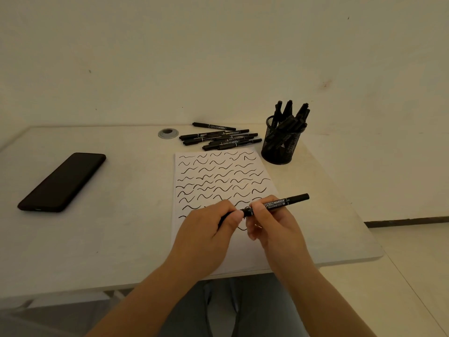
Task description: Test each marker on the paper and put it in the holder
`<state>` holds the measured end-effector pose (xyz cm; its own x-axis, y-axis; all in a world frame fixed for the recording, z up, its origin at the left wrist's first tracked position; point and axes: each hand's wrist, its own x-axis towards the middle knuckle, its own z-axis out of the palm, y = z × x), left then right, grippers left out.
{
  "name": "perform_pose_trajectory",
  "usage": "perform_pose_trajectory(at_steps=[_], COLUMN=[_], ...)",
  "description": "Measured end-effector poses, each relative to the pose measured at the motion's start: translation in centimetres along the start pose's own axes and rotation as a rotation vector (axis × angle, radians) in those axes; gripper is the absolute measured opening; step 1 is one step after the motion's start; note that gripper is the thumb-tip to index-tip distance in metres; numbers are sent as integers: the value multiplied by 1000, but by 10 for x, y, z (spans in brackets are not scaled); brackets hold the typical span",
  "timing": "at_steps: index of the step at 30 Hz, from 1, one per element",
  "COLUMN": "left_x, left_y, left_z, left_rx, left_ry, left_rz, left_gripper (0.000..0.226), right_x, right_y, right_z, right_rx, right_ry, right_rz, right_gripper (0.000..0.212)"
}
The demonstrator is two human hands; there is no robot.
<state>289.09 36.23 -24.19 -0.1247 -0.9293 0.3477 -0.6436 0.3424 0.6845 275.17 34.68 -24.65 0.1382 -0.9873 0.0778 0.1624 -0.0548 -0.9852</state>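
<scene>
**Marker held at the cap over the test sheet**

A black marker is held just above the near part of the paper by both hands. Its left end is gripped by the curled fingers of the left hand, while the barrel is pinched by the right hand, thumb and forefinger closed round it just right of the joint. The split grip suggests a cap being pulled off or pressed on (which of the two cannot be told). The sheet is covered with rows of wavy test strokes, and the hands are kept over the lowest rows, probably because blank space remains there.

The mesh holder is set at the far right corner of the paper, already crowded with markers. A pile of loose markers is left on the worktop beyond the sheet's far edge, presumably untested. A dark phone lies well apart at the left.
</scene>
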Motion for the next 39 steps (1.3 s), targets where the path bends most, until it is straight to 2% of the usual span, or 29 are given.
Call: perform_pose_trajectory(at_steps=[9, 17, 20, 22, 23, 26, 28, 29, 32, 35, 37, 39], left_x=[-1, -7, -5, 2, 7, 21, 30, 35, 47, 60, 68, 77], left_y=[-4, -11, -11, -14, -15, -19, -18, -16, -9, -1, 4, 5], left_z=[-6, -4, -6, -10, -13, -24, -27, -28, -30, -33, -36, -40], left_rx=[-228, -240, -199, -170, -154, -76, -12, 28, 120, 87, 44, 65], left_ry=[-66, -73, -73, -46, -21, 19, 2, -5, -11, -43, -86, -127], left_rz=[-132, -166, -164, -184, -202, -219, -205, -191, -142, -119, -107, -92], left_gripper=[35, 35, 35, 26, 21, 18, 17, 15, 14, 11, 7, 6], right_x=[-4, 0, 10, 15, 17, 27, 38, 43, 57, 70, 79, 90], right_y=[0, 4, 4, 5, 4, -3, -9, -13, -23, -29, -32, -37], right_z=[15, 15, 14, 12, 11, 8, 5, 5, 4, 1, -5, -11], right_rx=[-54, -167, -319, -457, -536, -859, -1048, -1116, -1219, -1286, -1314, -1295], right_ry=[-16, -21, 54, 129, 156, 200, 132, 79, -42, -131, -163, -116], right_rz=[-20, -17, -1, -58, -113, -426, -596, -636, -728, -792, -784, -696], right_gripper=[13, 13, 25, 36, 34, 6, 27, 31, 22, 18, 19, 19])
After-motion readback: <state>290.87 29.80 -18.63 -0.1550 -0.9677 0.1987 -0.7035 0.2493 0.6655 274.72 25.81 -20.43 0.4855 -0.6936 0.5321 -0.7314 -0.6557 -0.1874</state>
